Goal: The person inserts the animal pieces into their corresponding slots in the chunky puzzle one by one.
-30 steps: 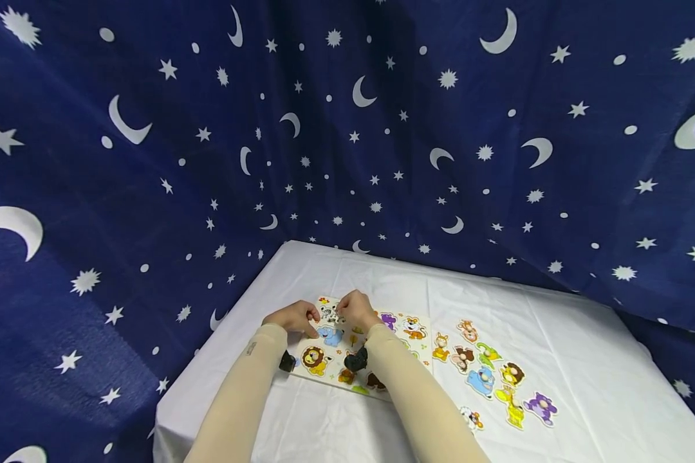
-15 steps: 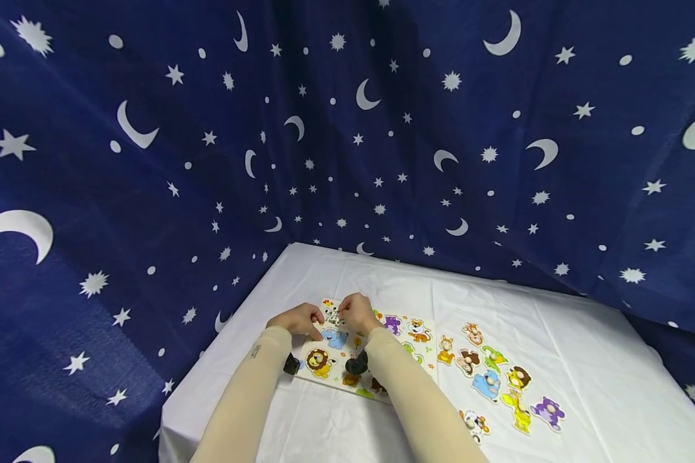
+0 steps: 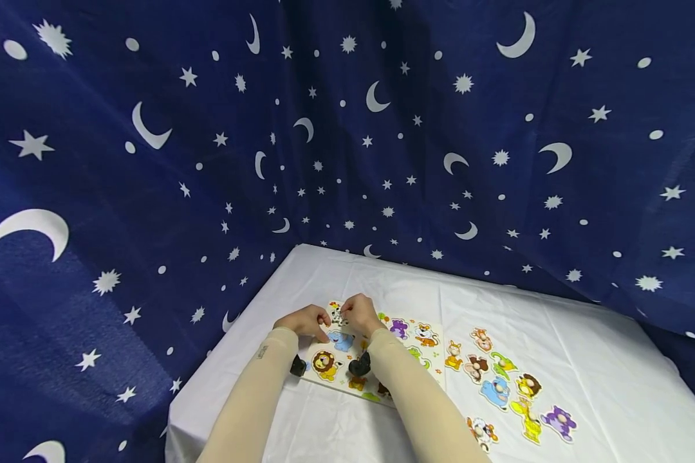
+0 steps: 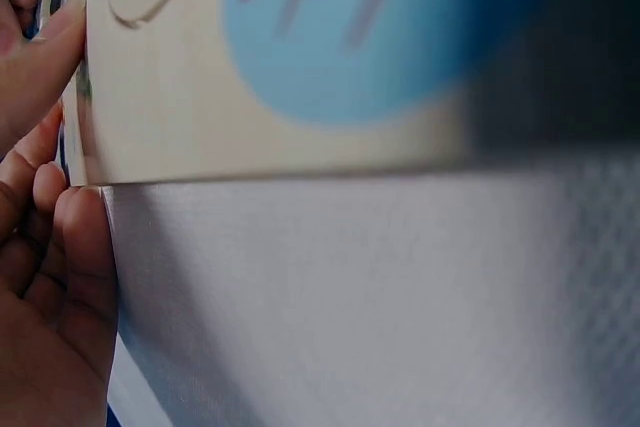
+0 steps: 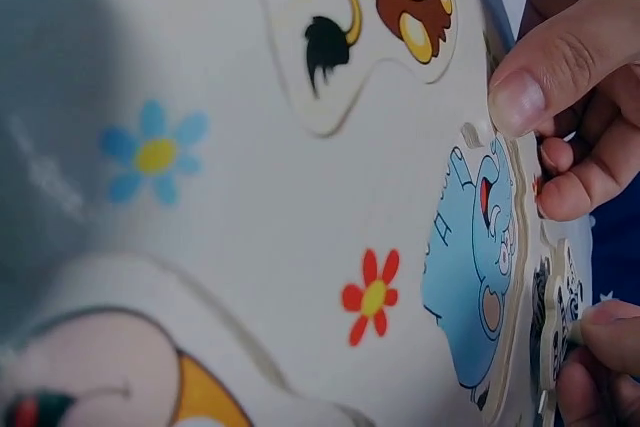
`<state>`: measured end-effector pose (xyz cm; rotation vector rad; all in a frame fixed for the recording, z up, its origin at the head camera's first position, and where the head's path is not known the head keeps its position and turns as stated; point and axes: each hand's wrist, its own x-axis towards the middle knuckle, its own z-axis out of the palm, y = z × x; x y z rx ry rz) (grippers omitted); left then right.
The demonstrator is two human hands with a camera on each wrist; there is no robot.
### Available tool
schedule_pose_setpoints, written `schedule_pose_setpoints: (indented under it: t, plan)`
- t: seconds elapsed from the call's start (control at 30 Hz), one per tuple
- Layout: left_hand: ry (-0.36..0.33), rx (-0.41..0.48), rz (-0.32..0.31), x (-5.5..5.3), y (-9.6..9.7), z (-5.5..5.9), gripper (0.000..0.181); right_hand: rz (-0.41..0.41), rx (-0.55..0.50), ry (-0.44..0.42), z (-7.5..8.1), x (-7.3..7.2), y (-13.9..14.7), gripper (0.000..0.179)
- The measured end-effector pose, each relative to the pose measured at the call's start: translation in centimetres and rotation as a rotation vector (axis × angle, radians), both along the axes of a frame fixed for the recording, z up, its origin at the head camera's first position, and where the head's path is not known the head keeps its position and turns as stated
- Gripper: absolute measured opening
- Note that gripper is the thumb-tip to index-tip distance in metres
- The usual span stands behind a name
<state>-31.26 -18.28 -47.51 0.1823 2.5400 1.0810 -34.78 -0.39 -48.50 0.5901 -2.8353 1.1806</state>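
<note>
A pale puzzle board (image 3: 425, 352) with animal cut-outs lies on the white tablecloth. Both hands meet at its far left corner. My right hand (image 3: 359, 313) pinches a black-and-white zebra piece (image 3: 337, 316), and its fingertip (image 5: 600, 332) shows on the zebra piece (image 5: 556, 319) in the right wrist view. My left hand (image 3: 304, 321) has curled fingers at the board's left edge, and its thumb (image 5: 545, 72) presses beside the blue elephant piece (image 5: 478, 267). In the left wrist view its fingers (image 4: 60, 277) curl by the board's corner (image 4: 250, 97). A lion piece (image 3: 327, 364) sits nearer me.
Several loose animal pieces (image 3: 500, 379) lie on the tablecloth (image 3: 591, 373) to the right of the board. Dark blue star-and-moon cloth (image 3: 150, 193) hangs close behind and to the left. The table's left edge (image 3: 197, 379) runs just beside my left arm.
Both hands stay together over the zebra piece at the board's far left corner. Only the head view has shifted slightly.
</note>
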Motion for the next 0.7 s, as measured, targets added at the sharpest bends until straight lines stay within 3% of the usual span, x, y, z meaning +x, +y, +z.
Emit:
schedule_pose_setpoints:
  t: [0.4, 0.7]
  plan:
    - [0.007, -0.022, 0.004, -0.27, 0.12, -0.07, 0.030, -0.004, -0.020, -0.047, 0.14, 0.16, -0.31, 0.011]
    - [-0.003, -0.016, -0.003, -0.42, 0.18, -0.04, 0.030, 0.023, -0.004, -0.004, -0.55, -0.01, -0.36, 0.016]
